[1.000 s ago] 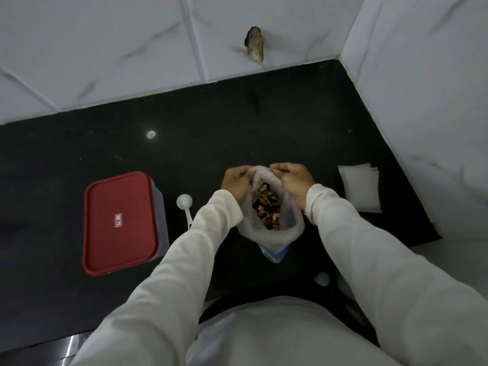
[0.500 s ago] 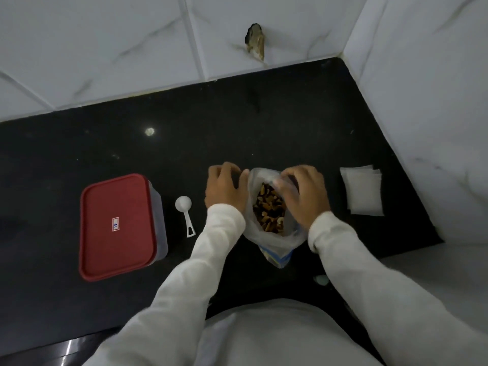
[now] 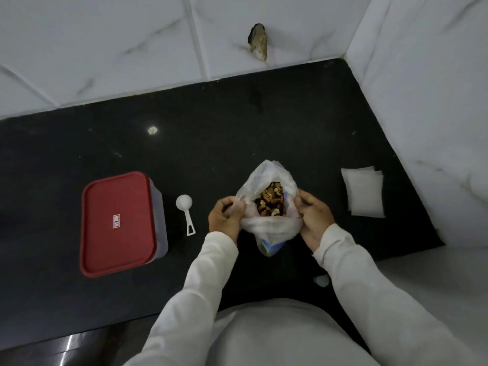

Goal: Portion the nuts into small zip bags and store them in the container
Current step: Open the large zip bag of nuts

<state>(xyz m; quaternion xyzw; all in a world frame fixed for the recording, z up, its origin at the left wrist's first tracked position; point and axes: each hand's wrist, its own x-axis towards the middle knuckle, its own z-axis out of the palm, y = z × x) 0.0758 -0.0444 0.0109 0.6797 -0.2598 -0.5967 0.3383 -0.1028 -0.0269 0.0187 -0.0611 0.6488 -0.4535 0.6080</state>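
Clear plastic formed the bag [image 3: 269,228] of nuts [image 3: 270,200], which was held upright and open-mouthed between the hands over the black surface [image 3: 237,128]. Its left edge was pinched by the left hand [image 3: 225,217] and its right edge gripped by the right hand [image 3: 314,217]. A white scoop [image 3: 186,210] and the red-lidded container [image 3: 118,223] were seen to the left, and the small zip bags [image 3: 364,192] to the right.

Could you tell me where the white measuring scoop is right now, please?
In the head view, the white scoop lies on the black counter, between the red-lidded container and the left hand gripping the nut bag.
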